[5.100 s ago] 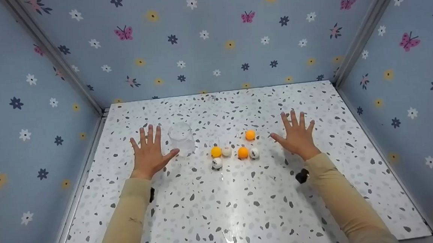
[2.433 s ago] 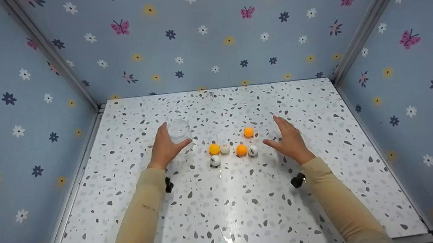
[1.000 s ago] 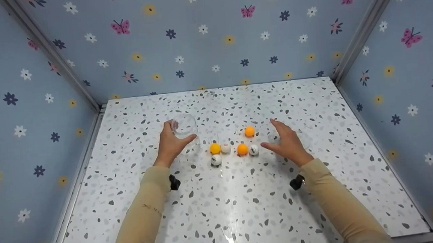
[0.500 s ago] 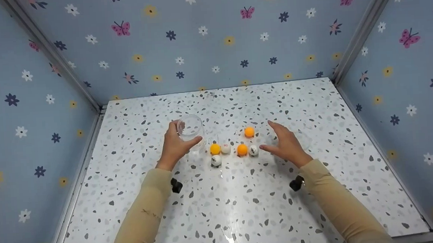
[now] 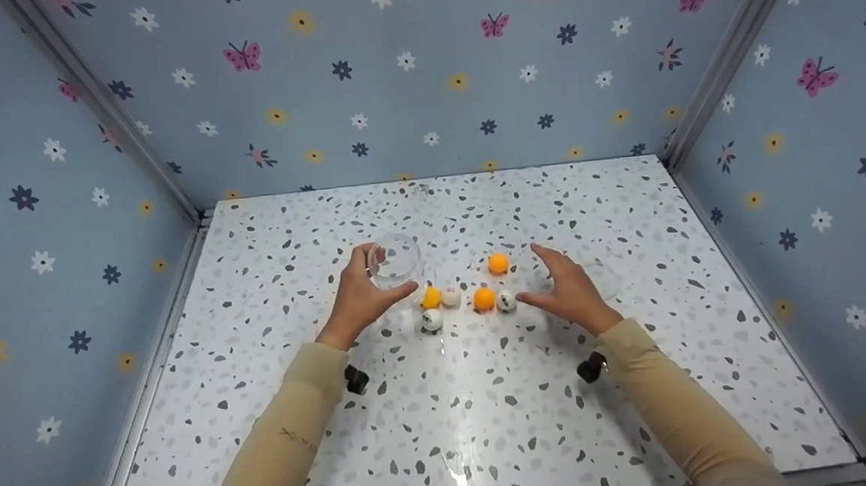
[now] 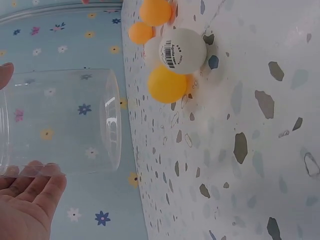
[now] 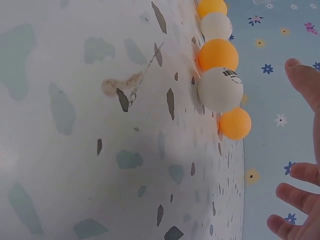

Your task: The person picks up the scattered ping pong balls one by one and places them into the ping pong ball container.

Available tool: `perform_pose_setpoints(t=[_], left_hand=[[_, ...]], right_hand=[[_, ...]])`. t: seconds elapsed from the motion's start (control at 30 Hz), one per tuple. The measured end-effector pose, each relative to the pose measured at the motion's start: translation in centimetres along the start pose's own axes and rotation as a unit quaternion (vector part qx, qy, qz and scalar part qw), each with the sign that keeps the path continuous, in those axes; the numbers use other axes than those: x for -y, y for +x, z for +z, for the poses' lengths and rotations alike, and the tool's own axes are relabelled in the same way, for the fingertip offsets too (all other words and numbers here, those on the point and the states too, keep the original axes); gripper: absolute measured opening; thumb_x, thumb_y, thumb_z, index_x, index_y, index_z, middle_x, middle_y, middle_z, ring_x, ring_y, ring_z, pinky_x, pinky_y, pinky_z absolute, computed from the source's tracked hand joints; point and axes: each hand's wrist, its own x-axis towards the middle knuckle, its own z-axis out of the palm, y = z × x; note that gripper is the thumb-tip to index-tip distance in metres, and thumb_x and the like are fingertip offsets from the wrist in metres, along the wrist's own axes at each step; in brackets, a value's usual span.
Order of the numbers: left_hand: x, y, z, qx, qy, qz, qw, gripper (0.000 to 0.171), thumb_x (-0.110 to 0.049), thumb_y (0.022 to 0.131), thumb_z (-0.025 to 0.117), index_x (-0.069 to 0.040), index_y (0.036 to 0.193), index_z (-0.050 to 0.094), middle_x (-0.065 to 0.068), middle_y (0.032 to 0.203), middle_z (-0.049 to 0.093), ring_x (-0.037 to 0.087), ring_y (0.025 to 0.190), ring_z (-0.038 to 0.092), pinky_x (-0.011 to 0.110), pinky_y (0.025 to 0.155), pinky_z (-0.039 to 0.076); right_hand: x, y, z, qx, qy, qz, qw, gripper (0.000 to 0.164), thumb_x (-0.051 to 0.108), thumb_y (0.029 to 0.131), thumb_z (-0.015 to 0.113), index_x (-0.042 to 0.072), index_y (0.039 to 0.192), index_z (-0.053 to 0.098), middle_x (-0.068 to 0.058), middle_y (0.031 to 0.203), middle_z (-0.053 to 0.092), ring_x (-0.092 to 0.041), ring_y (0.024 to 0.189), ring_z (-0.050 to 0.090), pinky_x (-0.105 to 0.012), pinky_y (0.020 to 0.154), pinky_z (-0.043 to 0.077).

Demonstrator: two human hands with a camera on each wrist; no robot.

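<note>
My left hand [image 5: 365, 296] grips a clear plastic jar [image 6: 60, 120], thumb on one side and fingers on the other. The jar is upright with its mouth up, held above the table just left of several table tennis balls. Nearest to it are a yellow-orange ball [image 5: 430, 297], a white ball [image 5: 432, 320] with black print and another white ball [image 5: 450, 297]. To their right lie an orange ball [image 5: 484, 299] and a printed white ball [image 5: 506, 301], with one more orange ball [image 5: 498, 264] farther back. My right hand [image 5: 573, 291] holds nothing, thumb and fingers spread beside the balls.
The white speckled table [image 5: 535, 432] is bounded by a patterned blue back wall [image 5: 425, 108] and side walls. A faint clear round object [image 5: 604, 281] lies right behind my right hand. Black wrist cameras sit below both wrists.
My left hand first lay spread beside the jar, then took hold of it, lifted it and carried it right, close to the balls. My right hand drew slightly inward, fingers turned toward the balls.
</note>
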Motion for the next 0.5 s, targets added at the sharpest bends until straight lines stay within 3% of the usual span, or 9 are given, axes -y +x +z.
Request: perform_pose_setpoints(t=[0.5], left_hand=[[-1.7,-1.5,1.7,0.038,0.001,0.015,0.9991,0.086,-0.031,0.084,0.096,-0.002,0.148,0.047,0.018,0.146,0.061,0.034,0.138,0.061,0.055,0.114,0.053]], right_hand=[[0.2,0.0,0.7,0.021,0.022,-0.021,0.999,0.098,0.044,0.092,0.088,0.006,0.167,0.039,-0.020,0.169,0.046,-0.041,0.156,0.045,-0.061,0.128,0.036]])
